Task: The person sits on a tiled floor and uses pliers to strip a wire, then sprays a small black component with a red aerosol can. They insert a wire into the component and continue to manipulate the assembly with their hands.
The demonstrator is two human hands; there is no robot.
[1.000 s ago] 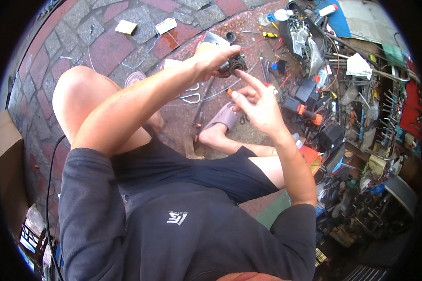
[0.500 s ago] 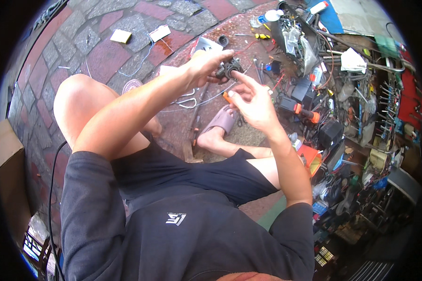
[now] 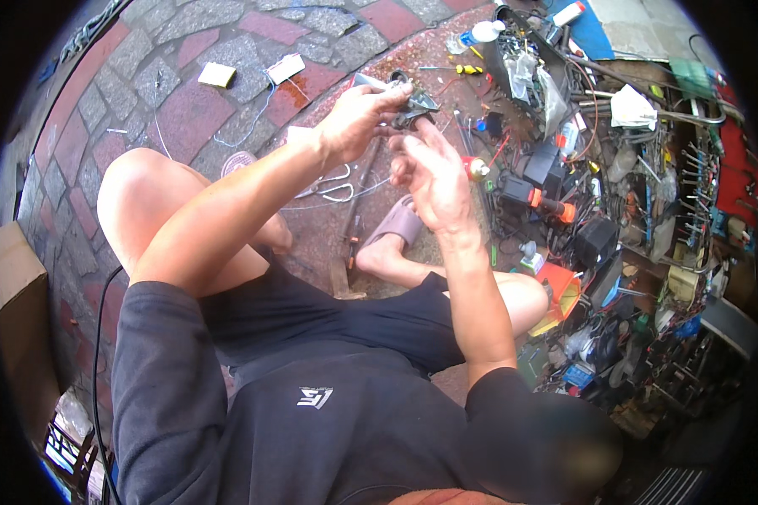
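Stone paving (image 3: 184,108) in grey and red; dense clutter of tools and parts (image 3: 640,202) along the right side. Counted on the ground ahead: two small box-like items (image 3: 216,75), one yellow-handled screwdriver (image 3: 468,70), one clear bottle (image 3: 484,32). Dark metal part (image 3: 421,105) is raised over the ground, gripped by curled fingers of left hand (image 3: 354,122). Right hand (image 3: 436,181) half open, index finger against the part, partly covering it; any further hold cannot be told. Shirt (image 3: 269,429) bears one white chest print (image 3: 314,396).
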